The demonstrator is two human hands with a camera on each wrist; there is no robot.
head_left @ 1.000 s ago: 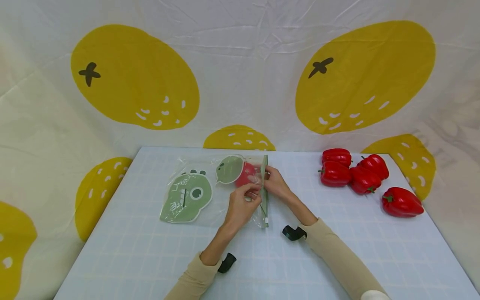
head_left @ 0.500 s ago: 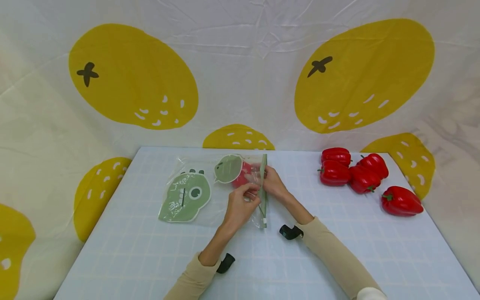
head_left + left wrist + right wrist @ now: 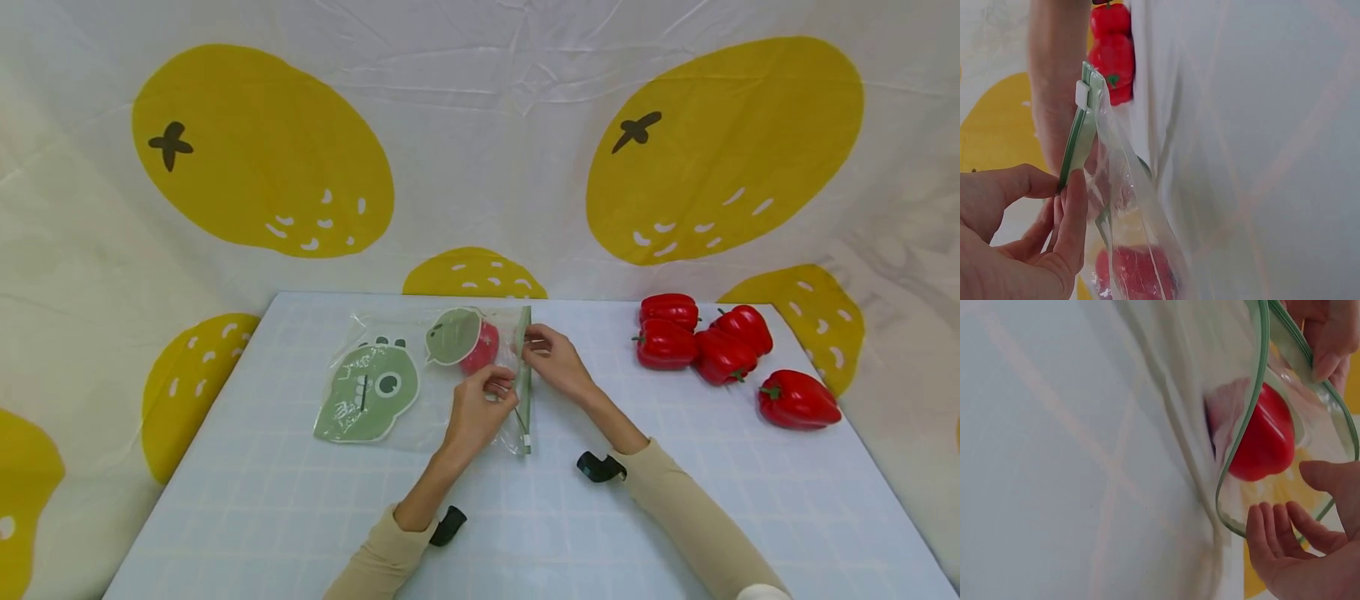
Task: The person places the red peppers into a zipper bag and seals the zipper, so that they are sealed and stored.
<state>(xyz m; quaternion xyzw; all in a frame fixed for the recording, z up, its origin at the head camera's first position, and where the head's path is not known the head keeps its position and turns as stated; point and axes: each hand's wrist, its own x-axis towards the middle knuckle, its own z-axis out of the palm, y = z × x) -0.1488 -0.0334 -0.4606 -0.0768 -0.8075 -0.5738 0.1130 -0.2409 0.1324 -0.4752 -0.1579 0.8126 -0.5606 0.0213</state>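
Note:
A clear zip bag point(image 3: 378, 396) with green dinosaur prints lies on the table, its green-edged mouth facing right. Inside it sits a red bell pepper point(image 3: 1269, 440), partly behind the smaller print in the head view. My left hand point(image 3: 477, 412) pinches the near lip of the mouth between thumb and fingers; in the left wrist view the green zip strip point(image 3: 1074, 144) with a white slider point(image 3: 1082, 95) stands up from that pinch. At the mouth's right side my right hand point(image 3: 557, 364) has loosely bent, parted fingers and holds nothing. The right wrist view shows the mouth gaping.
Several red bell peppers point(image 3: 726, 357) are clustered at the table's back right, and a single pepper point(image 3: 798, 400) lies apart, nearer the right edge. Behind the checked light-blue table point(image 3: 262, 517) hangs a white cloth point(image 3: 487, 167) printed with yellow fruit.
My right hand has drawn back out of the bag's mouth to the right, leaving the bell pepper inside. My left hand keeps its pinch on the lip, nearly in place.

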